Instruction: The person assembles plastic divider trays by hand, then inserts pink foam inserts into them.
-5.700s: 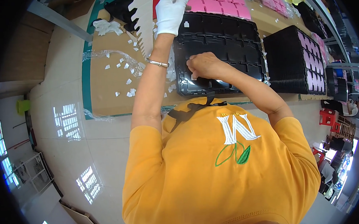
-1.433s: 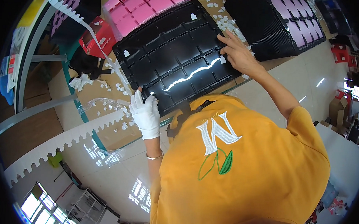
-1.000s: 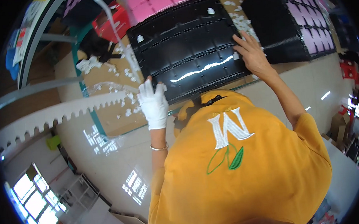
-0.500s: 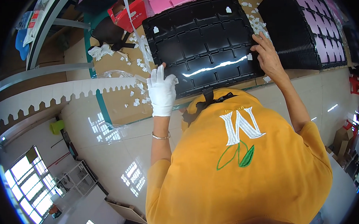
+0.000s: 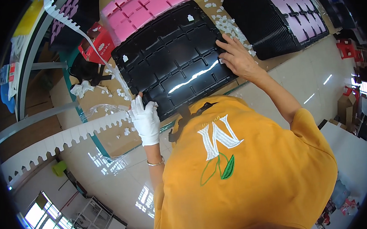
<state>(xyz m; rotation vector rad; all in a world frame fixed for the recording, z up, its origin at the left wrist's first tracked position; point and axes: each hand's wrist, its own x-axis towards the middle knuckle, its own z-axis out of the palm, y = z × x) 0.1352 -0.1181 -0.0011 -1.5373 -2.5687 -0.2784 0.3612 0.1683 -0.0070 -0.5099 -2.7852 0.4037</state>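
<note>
A shiny black plastic tray (image 5: 164, 58) with moulded compartments lies in front of me, long side towards my body. Small white notched labels sit on it, one label (image 5: 190, 18) at the far right corner and another (image 5: 125, 58) at the far left. My left hand (image 5: 146, 122), in a white glove with a bare fingertip showing, is closed on the tray's near left corner. A bit of white shows beside its thumb. My bare right hand (image 5: 240, 59) rests over the right edge, fingers spread, with a white label (image 5: 221, 61) by its fingertips.
Loose white pieces (image 5: 229, 26) are scattered on the cardboard-topped table. At right stands a tall stack of black trays (image 5: 257, 25) with pink inserts. Pink trays (image 5: 142, 12), a red box (image 5: 96, 44) and a long notched white strip (image 5: 66, 140) lie at left. A metal frame (image 5: 26, 72) stands there too.
My view has turned, so the tray and table sit further left and appear tilted. Both hands keep nearly the same places at the tray's edges.
</note>
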